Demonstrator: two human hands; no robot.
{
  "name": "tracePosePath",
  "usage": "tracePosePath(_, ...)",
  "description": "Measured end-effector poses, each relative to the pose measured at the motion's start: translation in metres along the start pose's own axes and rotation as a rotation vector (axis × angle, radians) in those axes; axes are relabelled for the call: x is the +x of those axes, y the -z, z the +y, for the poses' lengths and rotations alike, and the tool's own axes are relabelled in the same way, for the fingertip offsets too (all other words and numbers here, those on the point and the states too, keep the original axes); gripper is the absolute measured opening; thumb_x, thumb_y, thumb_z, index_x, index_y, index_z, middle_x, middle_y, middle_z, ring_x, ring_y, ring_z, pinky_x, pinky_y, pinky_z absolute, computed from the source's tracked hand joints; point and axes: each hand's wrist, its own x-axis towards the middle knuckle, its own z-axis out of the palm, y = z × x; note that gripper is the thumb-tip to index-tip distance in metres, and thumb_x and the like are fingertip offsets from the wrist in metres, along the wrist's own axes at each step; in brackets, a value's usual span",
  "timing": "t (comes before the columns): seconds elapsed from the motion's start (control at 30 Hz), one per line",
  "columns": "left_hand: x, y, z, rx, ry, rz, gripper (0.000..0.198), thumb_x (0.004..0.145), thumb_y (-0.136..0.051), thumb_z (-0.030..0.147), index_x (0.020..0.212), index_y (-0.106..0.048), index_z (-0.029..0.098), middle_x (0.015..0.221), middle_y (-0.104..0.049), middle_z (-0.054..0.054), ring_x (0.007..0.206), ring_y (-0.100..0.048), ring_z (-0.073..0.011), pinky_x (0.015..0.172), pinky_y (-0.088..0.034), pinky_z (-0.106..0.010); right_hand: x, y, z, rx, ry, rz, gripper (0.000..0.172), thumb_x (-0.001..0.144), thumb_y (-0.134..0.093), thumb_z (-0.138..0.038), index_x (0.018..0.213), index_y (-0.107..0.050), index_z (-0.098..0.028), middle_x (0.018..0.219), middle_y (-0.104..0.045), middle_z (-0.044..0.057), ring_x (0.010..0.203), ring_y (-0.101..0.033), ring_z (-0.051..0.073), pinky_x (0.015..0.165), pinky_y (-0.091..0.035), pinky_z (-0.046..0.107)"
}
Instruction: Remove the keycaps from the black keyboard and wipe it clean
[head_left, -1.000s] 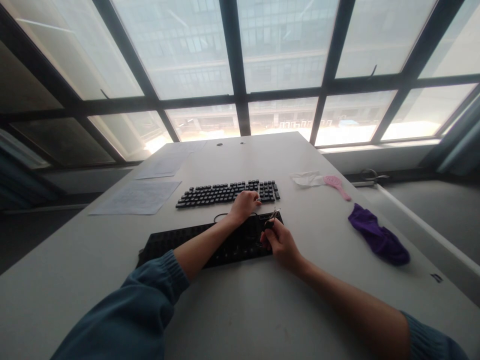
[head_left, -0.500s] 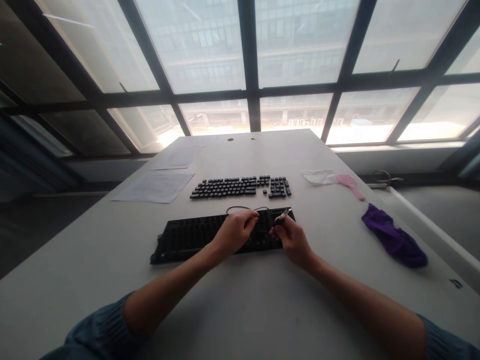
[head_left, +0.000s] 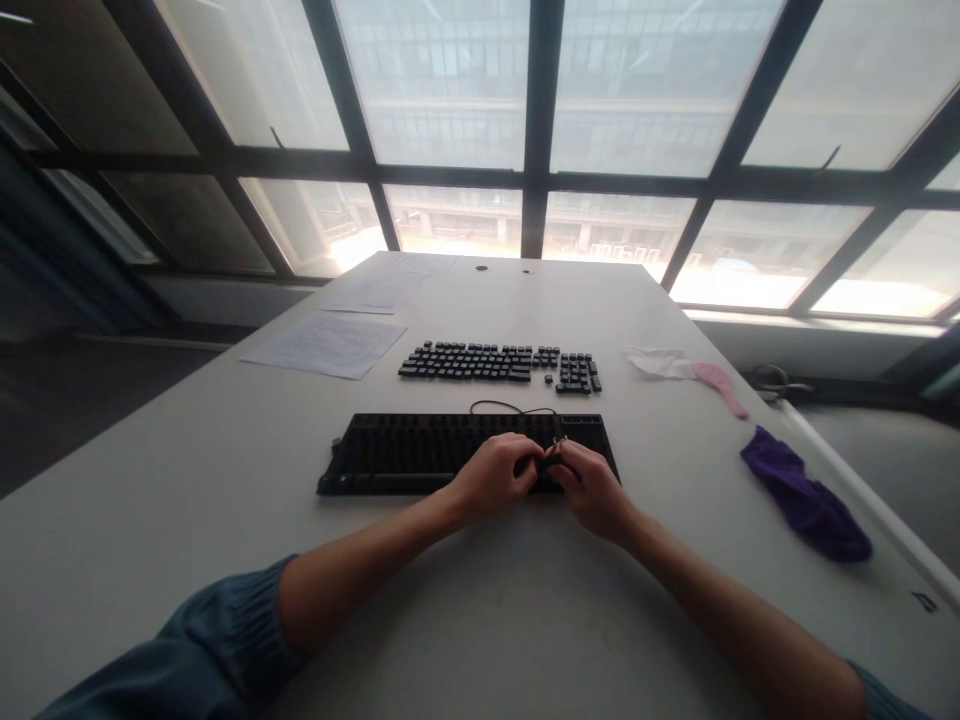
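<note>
A black keyboard base (head_left: 420,452) with its keys taken off lies on the white table (head_left: 525,620). Beyond it, the loose black keycaps (head_left: 495,363) sit laid out in rows. My left hand (head_left: 499,475) rests curled over the right part of the base, its fingers pinched together near the tool tip. My right hand (head_left: 596,488) is closed on a small metal keycap puller (head_left: 559,445), held over the base's right end. The two hands touch. What the left fingers pinch is too small to make out.
Paper sheets (head_left: 330,343) lie at the far left. A white tissue (head_left: 654,362) and a pink hairbrush (head_left: 720,385) sit at the right, a purple cloth (head_left: 806,495) nearer the table's right edge. A thin black cable (head_left: 499,406) loops behind the base. Large windows stand behind.
My left hand came back from the keycap rows to the keyboard base and now meets my right hand. The right hand with the puller drew slightly nearer. The view shifted left.
</note>
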Motion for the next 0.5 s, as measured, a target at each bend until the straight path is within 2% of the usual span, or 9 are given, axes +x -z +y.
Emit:
tracePosePath(0.1, -0.001, 0.004, 0.005, 0.064, -0.067, -0.093, 0.007, 0.082, -0.066, 0.020, 0.088, -0.069, 0.019, 0.085, -0.067, -0.005, 0.084, -0.061, -0.0191, 0.078, -0.048, -0.028, -0.002, 0.002, -0.002, -0.059, 0.066, -0.027, 0.018, 0.096, -0.047, -0.021, 0.088, -0.063, -0.020, 0.084, -0.061, 0.005, 0.075, -0.055, 0.018, 0.071, -0.044, 0.030)
tracePosePath(0.2, -0.001, 0.002, 0.004, 0.110, -0.057, -0.133, 0.013, 0.080, -0.073, 0.030, 0.086, -0.070, 0.020, 0.087, -0.067, -0.004, 0.085, -0.060, -0.0195, 0.077, -0.047, -0.028, -0.004, 0.001, 0.003, -0.049, 0.075, 0.001, 0.018, 0.095, -0.047, -0.020, 0.087, -0.063, -0.020, 0.083, -0.062, 0.005, 0.075, -0.057, 0.018, 0.071, -0.045, 0.030)
tracePosePath(0.33, -0.002, -0.005, -0.002, 0.104, -0.053, -0.123, 0.007, 0.083, -0.072, 0.028, 0.084, -0.071, 0.021, 0.089, -0.067, -0.004, 0.088, -0.060, -0.0191, 0.080, -0.047, -0.029, -0.006, -0.002, 0.010, 0.057, -0.023, 0.096, 0.011, 0.092, -0.053, -0.021, 0.084, -0.061, -0.020, 0.079, -0.062, 0.003, 0.072, -0.058, 0.018, 0.068, -0.047, 0.029)
tracePosePath(0.5, -0.003, -0.007, 0.000, -0.010, -0.022, -0.059, 0.010, 0.086, -0.069, 0.025, 0.095, -0.073, 0.023, 0.095, -0.068, -0.004, 0.093, -0.062, -0.0184, 0.083, -0.049, -0.028, -0.008, -0.003, 0.009, 0.219, -0.164, 0.181, 0.007, 0.092, -0.054, -0.024, 0.089, -0.058, -0.020, 0.073, -0.062, 0.001, 0.064, -0.058, 0.017, 0.062, -0.048, 0.028)
